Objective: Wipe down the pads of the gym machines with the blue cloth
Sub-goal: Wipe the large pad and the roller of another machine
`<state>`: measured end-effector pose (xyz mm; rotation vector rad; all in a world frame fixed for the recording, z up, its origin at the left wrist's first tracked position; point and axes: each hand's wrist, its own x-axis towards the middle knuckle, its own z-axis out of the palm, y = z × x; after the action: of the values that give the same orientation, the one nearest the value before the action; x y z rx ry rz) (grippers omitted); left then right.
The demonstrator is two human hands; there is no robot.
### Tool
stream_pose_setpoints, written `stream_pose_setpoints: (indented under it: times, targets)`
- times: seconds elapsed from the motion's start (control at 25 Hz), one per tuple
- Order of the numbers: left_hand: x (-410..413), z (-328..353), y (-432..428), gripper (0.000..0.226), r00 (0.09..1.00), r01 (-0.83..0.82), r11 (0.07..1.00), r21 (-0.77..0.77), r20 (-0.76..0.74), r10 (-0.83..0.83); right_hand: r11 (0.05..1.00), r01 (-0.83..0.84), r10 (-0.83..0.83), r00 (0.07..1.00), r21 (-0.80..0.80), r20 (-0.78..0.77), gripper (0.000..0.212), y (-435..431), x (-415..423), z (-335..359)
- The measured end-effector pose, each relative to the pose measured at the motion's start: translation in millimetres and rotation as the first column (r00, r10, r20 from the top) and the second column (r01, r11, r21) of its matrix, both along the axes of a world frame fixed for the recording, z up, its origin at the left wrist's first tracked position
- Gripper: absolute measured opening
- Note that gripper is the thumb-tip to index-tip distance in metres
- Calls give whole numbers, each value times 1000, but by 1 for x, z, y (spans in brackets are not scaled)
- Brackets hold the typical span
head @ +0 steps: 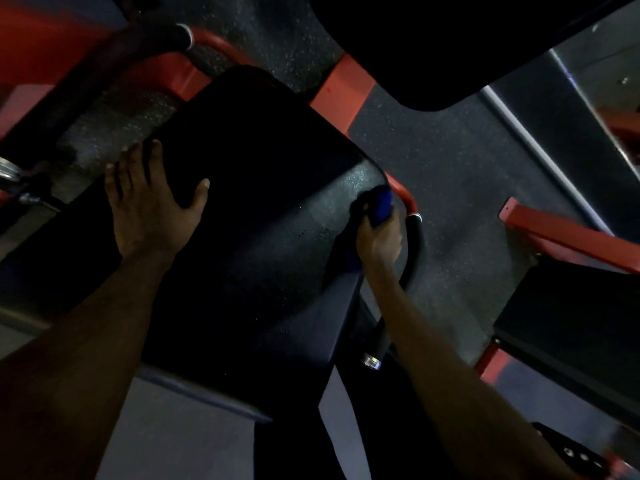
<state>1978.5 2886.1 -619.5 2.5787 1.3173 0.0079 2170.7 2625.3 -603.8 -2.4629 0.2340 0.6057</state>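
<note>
On the black pad (249, 209), the right hand (377, 237) grips the blue cloth (381, 206).

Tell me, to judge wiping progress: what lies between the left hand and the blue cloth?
Head view: only bare black pad lies between the left hand and the blue cloth held by the right hand.

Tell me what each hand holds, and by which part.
The right hand grips the blue cloth, bunched round its middle, at the edge of the black pad. The left hand holds nothing; it rests flat on the pad.
</note>
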Motion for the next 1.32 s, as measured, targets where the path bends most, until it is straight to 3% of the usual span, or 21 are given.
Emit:
stream_pose_setpoints:
  times: [0.08,0.24,0.4,0.56,0.76,0.88,1.0,1.16,1.32]
  targets:
    - [1,2,2,84,1000,-12,1000,-23,-5,12,991,-130,130,992,-15,7,59,-13,-37,8]
    - [2,1,1,83,1000,-11,1000,0,-14,11,982,-143,154,984,-126,89,52,8,1,-14]
    - [1,-1,3,86,998,-24,1000,-17,-54,23,870,-417,474,855,-264,210,43,24,36,-27]
    - [1,-1,1,96,992,-86,996,-25,-91,84,907,-384,415,888,-174,197,58,101,30,-36]
    - [3,0,6,93,989,-99,993,-63,-119,91,848,-482,526,816,-220,240,53,214,43,-46]
    - [5,1,7,95,984,-112,991,-74,-147,100,742,-625,670,677,-242,305,60,241,26,-51]
    - [6,1,8,97,980,-123,989,-82,-168,108,623,-748,770,536,-230,346,52,269,27,-48]
    - [7,2,10,98,976,-124,988,-89,-190,106,642,-742,759,581,-192,295,51,272,24,-44]
    - [7,3,10,97,979,-122,988,-98,-177,103,373,-908,883,283,-193,375,56,251,-8,-35]
